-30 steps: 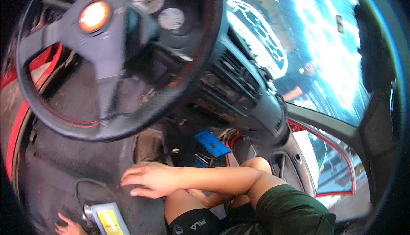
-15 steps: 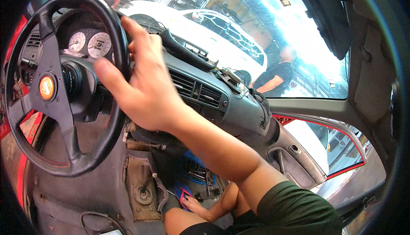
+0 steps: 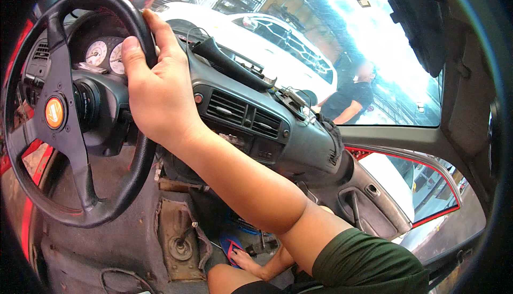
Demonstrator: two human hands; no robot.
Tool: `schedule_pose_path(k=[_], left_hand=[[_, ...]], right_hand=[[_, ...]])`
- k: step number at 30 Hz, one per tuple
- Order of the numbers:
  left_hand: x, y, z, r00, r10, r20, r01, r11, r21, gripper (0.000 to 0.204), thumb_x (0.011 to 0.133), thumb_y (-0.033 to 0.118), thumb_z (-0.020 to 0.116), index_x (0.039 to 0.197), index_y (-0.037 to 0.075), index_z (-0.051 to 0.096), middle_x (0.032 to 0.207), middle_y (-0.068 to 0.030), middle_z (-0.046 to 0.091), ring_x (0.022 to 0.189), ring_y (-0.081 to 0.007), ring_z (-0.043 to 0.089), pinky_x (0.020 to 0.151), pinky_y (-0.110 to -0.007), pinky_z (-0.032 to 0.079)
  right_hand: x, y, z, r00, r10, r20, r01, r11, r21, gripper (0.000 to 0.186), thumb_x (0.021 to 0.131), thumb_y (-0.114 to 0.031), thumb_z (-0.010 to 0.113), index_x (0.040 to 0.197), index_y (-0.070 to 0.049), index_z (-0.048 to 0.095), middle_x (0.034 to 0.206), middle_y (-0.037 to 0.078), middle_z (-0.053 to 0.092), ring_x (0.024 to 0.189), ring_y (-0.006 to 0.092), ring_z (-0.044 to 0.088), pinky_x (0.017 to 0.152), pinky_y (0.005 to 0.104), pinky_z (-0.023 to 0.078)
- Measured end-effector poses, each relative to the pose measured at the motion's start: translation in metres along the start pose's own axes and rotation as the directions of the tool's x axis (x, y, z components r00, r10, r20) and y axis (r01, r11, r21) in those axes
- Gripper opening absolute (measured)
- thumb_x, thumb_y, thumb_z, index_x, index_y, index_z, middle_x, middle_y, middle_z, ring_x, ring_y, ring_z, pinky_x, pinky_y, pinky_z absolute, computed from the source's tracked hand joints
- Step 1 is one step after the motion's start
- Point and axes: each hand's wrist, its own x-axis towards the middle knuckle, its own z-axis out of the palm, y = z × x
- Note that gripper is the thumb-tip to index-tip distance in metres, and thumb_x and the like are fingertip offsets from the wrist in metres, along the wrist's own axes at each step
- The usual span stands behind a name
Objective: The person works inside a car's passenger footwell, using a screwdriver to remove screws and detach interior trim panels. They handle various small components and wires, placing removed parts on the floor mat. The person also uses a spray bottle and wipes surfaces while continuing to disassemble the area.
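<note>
My right hand (image 3: 163, 88) is on the right side of a black three-spoke steering wheel (image 3: 104, 208). Its thumb lies over the near face of the rim, while the other fingers go round behind it, partly hidden. The bare forearm crosses the cab from the lower right, where a dark green sleeve (image 3: 368, 262) shows. Behind the wheel sit pale round gauges (image 3: 96, 53), one partly covered by the hand. My left hand does not show.
The black dashboard (image 3: 307, 149) has loose parts on top. A gear lever (image 3: 183, 237) stands on bare metal. A sandalled foot (image 3: 243, 259) rests near tools. The far door (image 3: 374, 203) hangs open. Beyond the windscreen are a white car (image 3: 214, 24) and a person (image 3: 347, 99).
My right hand has moved up along the rim and closed round it, its thumb now higher. The wheel looks slightly turned. The view has shifted a little, and the person outside has turned.
</note>
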Motion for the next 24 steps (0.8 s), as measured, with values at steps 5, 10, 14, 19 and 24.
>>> schedule_pose_path(k=[5,10,14,19,24], left_hand=[[0.012,-0.02,0.022,0.997,0.052,-0.063,-0.042,0.986,0.16,0.081,0.086,0.087,0.048,0.108,0.012,0.071,0.126,-0.0039,0.065,0.122,-0.0391,0.056,0.092,-0.081,0.038],[0.023,-0.033,0.059,0.973,-0.182,0.138,0.192,0.98,-0.056,0.082,0.088,0.089,0.043,0.135,0.028,0.07,0.166,0.0027,0.039,0.159,-0.0372,0.014,0.116,-0.079,0.002],[0.11,-0.086,-0.025,0.668,0.233,0.707,0.317,0.771,-0.553,0.092,0.094,0.078,0.05,0.15,0.005,0.052,0.152,-0.0177,0.053,0.145,-0.0344,0.043,0.122,-0.051,0.026],[-0.024,0.038,-0.24,0.481,0.666,0.57,0.151,0.578,-0.802,0.07,0.105,0.054,0.052,0.14,-0.007,0.057,0.136,-0.02,0.063,0.129,-0.0291,0.057,0.113,-0.042,0.041],[-0.179,0.098,-0.377,0.2,0.905,0.375,0.011,0.38,-0.925,0.043,0.096,0.033,0.07,0.122,-0.001,0.068,0.11,-0.0163,0.072,0.102,-0.021,0.067,0.091,-0.036,0.053]], right_hand=[[0.005,0.022,0.004,0.998,-0.052,-0.021,0.051,0.997,-0.052,0.051,0.103,-0.019,0.061,0.144,0.008,0.048,0.09,0.006,0.064,0.074,0.0141,0.057,0.069,0.0303,0.05],[-0.009,-0.02,-0.017,0.988,-0.12,0.098,0.115,0.992,0.051,0.043,0.104,-0.017,0.05,0.133,0.013,0.055,0.109,0.029,0.07,0.103,0.0381,0.068,0.094,0.0403,0.051],[-0.009,-0.018,-0.014,0.978,-0.174,-0.119,0.173,0.985,-0.014,0.043,0.103,-0.019,0.048,0.133,0.011,0.056,0.112,0.035,0.068,0.108,0.0487,0.067,0.097,0.0481,0.051],[-0.022,-0.006,-0.014,0.995,0.043,0.087,-0.033,0.994,-0.107,0.051,0.103,-0.021,0.047,0.147,0.004,0.042,0.117,0.033,0.066,0.108,0.051,0.065,0.095,0.0547,0.05],[0.014,-0.01,-0.069,0.907,0.23,0.351,-0.12,0.944,-0.308,0.072,0.104,-0.038,0.05,0.163,-0.008,0.021,0.141,0.035,0.052,0.127,0.0514,0.055,0.105,0.0562,0.045]])
